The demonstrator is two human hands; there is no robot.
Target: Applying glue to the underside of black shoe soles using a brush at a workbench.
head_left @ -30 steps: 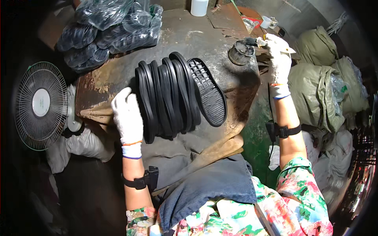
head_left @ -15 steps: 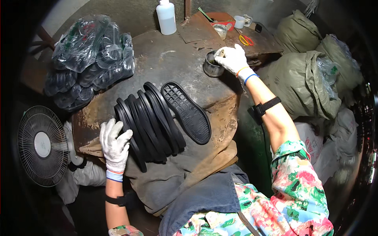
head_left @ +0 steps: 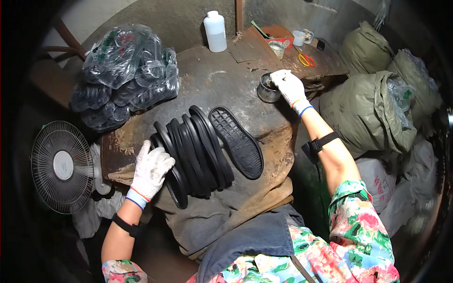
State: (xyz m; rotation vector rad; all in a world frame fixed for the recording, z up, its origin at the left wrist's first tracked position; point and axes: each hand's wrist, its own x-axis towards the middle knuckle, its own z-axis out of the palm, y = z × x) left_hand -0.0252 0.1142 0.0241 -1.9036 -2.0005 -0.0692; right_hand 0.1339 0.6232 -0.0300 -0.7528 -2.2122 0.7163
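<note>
Wearing a white glove, my left hand [head_left: 153, 170] is closed on the nearest black shoe sole [head_left: 177, 188], at the left end of a row of soles standing on edge [head_left: 200, 155]. One more sole [head_left: 237, 144] lies flat beside the row's right end, its gridded inner side up. My right hand [head_left: 289, 87], also gloved, is at the rim of a small dark metal pot [head_left: 268, 93]. Its fingers are pinched together over the pot's mouth; what they hold is hidden, and the pot's contents barely show.
Plastic-wrapped soles [head_left: 125, 75] are piled at the table's left, above a fan [head_left: 62, 165]. At the back stand a white bottle [head_left: 215, 32], a red box [head_left: 278, 35], a cup [head_left: 298, 37] and scissors [head_left: 306, 60]. Stuffed green sacks [head_left: 363, 111] line the right.
The whole view has shifted, so things appear further right and lower. My left hand has curled more tightly onto the end sole. My right hand has turned a little over the pot.
</note>
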